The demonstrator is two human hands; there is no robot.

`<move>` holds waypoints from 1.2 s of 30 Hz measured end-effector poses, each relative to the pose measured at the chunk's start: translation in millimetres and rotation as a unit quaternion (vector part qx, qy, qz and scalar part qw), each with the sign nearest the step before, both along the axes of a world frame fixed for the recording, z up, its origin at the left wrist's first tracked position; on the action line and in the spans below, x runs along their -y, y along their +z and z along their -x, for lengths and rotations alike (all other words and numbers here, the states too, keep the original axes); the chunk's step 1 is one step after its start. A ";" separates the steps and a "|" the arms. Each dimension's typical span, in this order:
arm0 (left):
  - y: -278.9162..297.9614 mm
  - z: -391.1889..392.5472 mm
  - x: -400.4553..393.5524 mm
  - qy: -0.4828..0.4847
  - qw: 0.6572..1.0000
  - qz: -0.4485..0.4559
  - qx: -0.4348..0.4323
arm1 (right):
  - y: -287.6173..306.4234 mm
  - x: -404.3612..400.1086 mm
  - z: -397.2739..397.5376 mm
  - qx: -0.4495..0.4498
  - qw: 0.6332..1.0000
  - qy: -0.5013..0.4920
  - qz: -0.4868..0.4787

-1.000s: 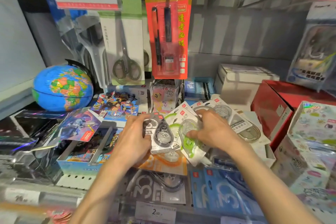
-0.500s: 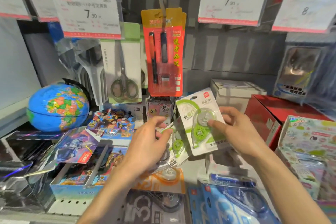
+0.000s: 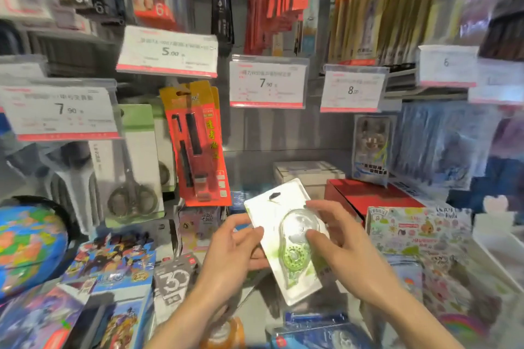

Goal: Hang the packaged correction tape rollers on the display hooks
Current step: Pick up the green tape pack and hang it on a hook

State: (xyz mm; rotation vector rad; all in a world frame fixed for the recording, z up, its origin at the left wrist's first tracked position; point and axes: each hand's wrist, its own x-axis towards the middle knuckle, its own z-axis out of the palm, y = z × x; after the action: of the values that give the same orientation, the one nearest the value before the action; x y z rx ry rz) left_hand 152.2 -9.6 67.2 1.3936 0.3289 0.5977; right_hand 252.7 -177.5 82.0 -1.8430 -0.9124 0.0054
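A packaged correction tape roller, a white card with a clear blister over a green roller, is held tilted in front of the shelf, its hang hole at the top. My left hand grips its left edge with thumb on the front. My right hand pinches the blister from the right. Above it a display hook carries a 7.90 price tag, and the space behind that tag looks bare. More rollers lie below, mostly hidden.
A red-orange pen pack and a scissors pack hang to the left. A globe sits far left. A red box, a white box and sticker packs fill the shelf at right.
Both hands have lifted one green roller pack off the shelf pile and raised it. My view has tilted up, showing the price tags and upper hooks.
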 end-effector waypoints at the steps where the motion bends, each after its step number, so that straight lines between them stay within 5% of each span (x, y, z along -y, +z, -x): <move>1: 3.1 -2.5 6.0 0.001 1.000 -0.003 0.004 | 0.9 5.4 -2.8 0.020 1.000 -0.002 0.011; 14: 80.7 -88.1 135.0 0.005 0.996 -0.086 0.029 | 47.2 122.8 -87.2 0.117 0.993 0.009 0.005; 22: 104.1 -111.6 178.2 0.042 0.973 -0.225 0.018 | 49.6 155.1 -123.1 0.132 0.989 0.016 -0.065; 24: 107.1 -105.2 170.2 0.103 0.909 -0.405 0.012 | 51.6 159.5 -123.7 0.141 0.987 0.013 -0.076; 26: 115.2 -93.0 159.2 0.189 0.796 -0.575 0.022 | 51.0 162.3 -125.2 0.177 0.981 -0.009 -0.077; 28: 129.9 -79.2 148.8 0.247 0.676 -0.693 0.039 | 51.9 162.8 -124.7 0.200 0.977 -0.027 -0.062; 30: 147.1 -71.7 139.7 0.274 0.591 -0.757 0.054 | 52.3 161.0 -124.3 0.210 0.975 -0.030 -0.059; 36: 198.0 -74.8 124.4 0.280 0.477 -0.829 0.079 | 55.3 149.6 -120.9 0.235 0.968 -0.061 -0.062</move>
State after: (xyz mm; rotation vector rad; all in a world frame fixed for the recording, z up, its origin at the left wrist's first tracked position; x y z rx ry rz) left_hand 227.0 -134.0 265.2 3.1098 -0.1257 1.8807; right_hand 373.7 -327.1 137.3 -1.8096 -1.0905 -0.5754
